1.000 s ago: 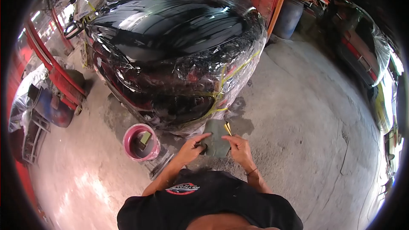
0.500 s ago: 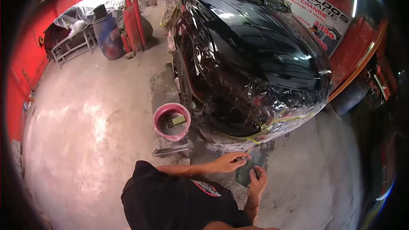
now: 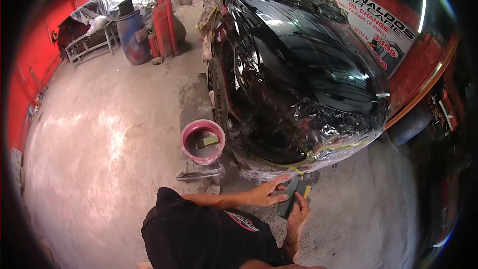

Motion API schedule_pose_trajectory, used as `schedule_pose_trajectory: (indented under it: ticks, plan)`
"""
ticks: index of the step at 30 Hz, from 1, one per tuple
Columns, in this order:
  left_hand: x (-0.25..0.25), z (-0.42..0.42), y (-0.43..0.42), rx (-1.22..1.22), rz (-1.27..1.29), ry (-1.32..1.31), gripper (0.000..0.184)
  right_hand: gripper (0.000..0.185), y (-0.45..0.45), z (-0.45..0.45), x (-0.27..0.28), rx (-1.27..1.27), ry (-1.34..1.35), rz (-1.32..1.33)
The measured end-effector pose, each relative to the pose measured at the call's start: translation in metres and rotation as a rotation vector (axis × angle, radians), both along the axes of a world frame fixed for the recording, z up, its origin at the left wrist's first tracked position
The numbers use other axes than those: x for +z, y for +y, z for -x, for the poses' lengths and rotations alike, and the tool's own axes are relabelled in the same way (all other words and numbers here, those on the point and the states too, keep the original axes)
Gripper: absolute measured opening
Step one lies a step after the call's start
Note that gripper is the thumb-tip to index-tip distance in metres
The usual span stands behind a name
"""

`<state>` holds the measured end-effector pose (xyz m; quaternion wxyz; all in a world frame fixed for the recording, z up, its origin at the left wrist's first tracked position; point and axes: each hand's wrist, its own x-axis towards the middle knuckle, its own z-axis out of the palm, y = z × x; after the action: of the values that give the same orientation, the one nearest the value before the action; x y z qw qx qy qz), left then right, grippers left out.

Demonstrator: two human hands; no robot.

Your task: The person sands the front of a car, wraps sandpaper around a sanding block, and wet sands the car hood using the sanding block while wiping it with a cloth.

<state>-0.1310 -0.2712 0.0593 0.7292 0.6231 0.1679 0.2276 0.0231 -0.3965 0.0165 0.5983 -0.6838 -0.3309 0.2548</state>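
A dark grey-green sheet that looks like sandpaper [image 3: 288,207] is bent lengthwise between my hands, with a yellow strip [image 3: 306,192] showing along its right edge. My right hand [image 3: 298,213] pinches it from the right, thumb on the near face. From the left, my left hand [image 3: 266,194] grips its edge, thumb in front and some fingertips hidden behind. Just beyond stands a car [image 3: 308,60] with a glossy black hood, its front wrapped in clear plastic and yellow tape. To the left, a pink bucket [image 3: 186,153] contains greyish liquid and a pale green block [image 3: 211,140].
The bucket rests on a low grey slab [image 3: 191,94] beside the car's wheel. A blue drum [image 3: 133,40], red posts [image 3: 167,15] and a metal frame [image 3: 92,47] stand at the back left. A lettered sign [image 3: 373,25] leans at the right. Concrete floor [image 3: 99,169] spreads leftward.
The sheet has gone from nearly flat to bent, and the yellow strip has come into view. My left hand has opened out its fingers and shifted onto the sheet's left edge. The view has tilted slightly.
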Motion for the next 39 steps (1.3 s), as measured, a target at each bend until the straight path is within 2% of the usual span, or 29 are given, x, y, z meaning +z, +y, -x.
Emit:
schedule_pose_trajectory:
  ticks: [1, 3, 4, 6, 7, 9, 10, 12, 16, 18, 19, 21, 25, 27, 28, 30, 32, 34, 37, 39]
  plan:
    - [-0.008, -0.001, 0.002, 0.001, -0.001, 0.0, 0.061, 0.035, 0.0, -0.002, -0.001, -0.009, -0.037, -0.007]
    - [-0.023, -0.005, 0.005, 0.074, -0.732, 0.129, 0.065, 0.035, -0.002, -0.004, 0.003, -0.01, -0.022, -0.02]
    - [-0.03, -0.007, 0.006, 0.074, -0.732, 0.13, 0.065, 0.036, -0.003, -0.004, 0.005, -0.012, -0.007, -0.032]
    - [-0.025, -0.008, 0.006, -0.033, -0.255, 0.047, 0.062, 0.036, -0.005, -0.005, 0.008, 0.001, 0.034, -0.033]
    - [-0.024, -0.009, 0.005, -0.035, -0.256, 0.047, 0.062, 0.036, -0.006, -0.005, 0.01, 0.011, 0.073, -0.032]
    - [-0.023, -0.011, 0.002, -0.039, 0.039, -0.009, 0.055, 0.034, -0.006, -0.004, 0.015, 0.005, 0.065, -0.032]
    - [-0.026, -0.013, 0.003, -0.045, 0.04, -0.007, 0.055, 0.032, -0.005, -0.002, 0.018, 0.003, 0.059, -0.033]
    - [-0.034, -0.02, 0.009, -0.229, 0.194, -0.019, 0.052, 0.031, -0.002, 0.008, 0.025, -0.021, 0.088, -0.046]
    - [-0.041, -0.024, 0.004, -0.13, 0.018, -0.095, 0.046, 0.031, -0.004, 0.01, 0.02, -0.033, 0.128, -0.1]
    - [-0.024, -0.017, 0.01, -0.176, -0.291, 0.048, 0.043, 0.034, -0.007, 0.011, 0.024, -0.036, 0.173, -0.075]
    - [-0.023, -0.017, 0.015, -0.181, -0.292, 0.048, 0.043, 0.037, -0.008, 0.012, 0.026, -0.031, 0.216, -0.051]
    - [-0.02, -0.016, 0.022, -0.388, -0.331, 0.068, 0.039, 0.038, -0.01, 0.007, 0.016, -0.012, 0.216, -0.086]
    - [-0.014, -0.011, 0.019, -0.431, -0.333, 0.086, 0.035, 0.04, -0.013, -0.004, -0.003, -0.05, 0.144, -0.126]
    - [-0.023, -0.014, 0.016, -0.318, -0.52, 0.02, 0.036, 0.04, -0.013, 0.0, 0.009, -0.021, 0.21, -0.131]
    - [-0.028, -0.015, 0.012, -0.319, -0.521, 0.021, 0.036, 0.04, -0.014, 0.002, 0.014, 0.01, 0.274, -0.131]
    - [-0.032, -0.017, 0.004, -0.237, -0.111, 0.211, 0.037, 0.041, -0.011, -0.001, 0.009, 0.008, 0.259, -0.146]
    - [-0.037, -0.019, 0.002, -0.28, -0.112, 0.185, 0.036, 0.042, -0.013, -0.003, 0.006, 0.008, 0.243, -0.157]
    - [-0.044, -0.022, 0.002, -0.318, -0.114, 0.159, 0.036, 0.041, -0.011, -0.004, 0.007, 0.028, 0.34, -0.206]
    - [-0.052, -0.023, 0.002, -0.341, -0.001, 0.182, 0.03, 0.042, -0.011, -0.003, 0.006, 0.021, 0.33, -0.204]
    - [-0.043, -0.019, -0.009, -0.035, 0.011, 0.087, 0.036, 0.038, -0.009, 0.004, 0.022, 0.009, 0.295, -0.171]
